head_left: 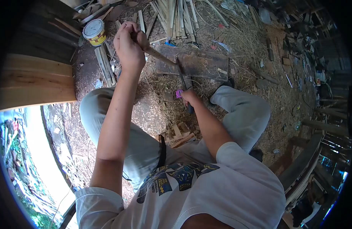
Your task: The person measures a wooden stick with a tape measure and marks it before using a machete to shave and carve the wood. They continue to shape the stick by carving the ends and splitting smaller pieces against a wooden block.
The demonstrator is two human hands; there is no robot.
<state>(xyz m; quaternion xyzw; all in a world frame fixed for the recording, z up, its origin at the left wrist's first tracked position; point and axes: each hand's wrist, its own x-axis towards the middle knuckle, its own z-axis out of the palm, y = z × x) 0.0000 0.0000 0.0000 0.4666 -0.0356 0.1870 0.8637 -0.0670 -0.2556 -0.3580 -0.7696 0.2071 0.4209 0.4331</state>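
My left hand (129, 47) is raised at the upper left, its fingers closed around one end of a thin wooden stick (160, 57). The stick slants down to the right over a worn wooden board (210, 65) on the ground. Lower down, between my knees, my right hand (189, 96) is wrapped round a long, dark, knife-like tool (183, 79). Its butt end sticks out below the fist, and its upper end crosses the far end of the stick in this view. A small purple object (179, 94) shows right beside the right hand.
Split wooden strips (178, 19) are heaped beyond the board. A yellow-and-white bucket (94, 32) stands at the upper left, near a wooden plank wall (36, 80). Shavings and litter cover the ground, with wood offcuts (180, 131) close to my lap.
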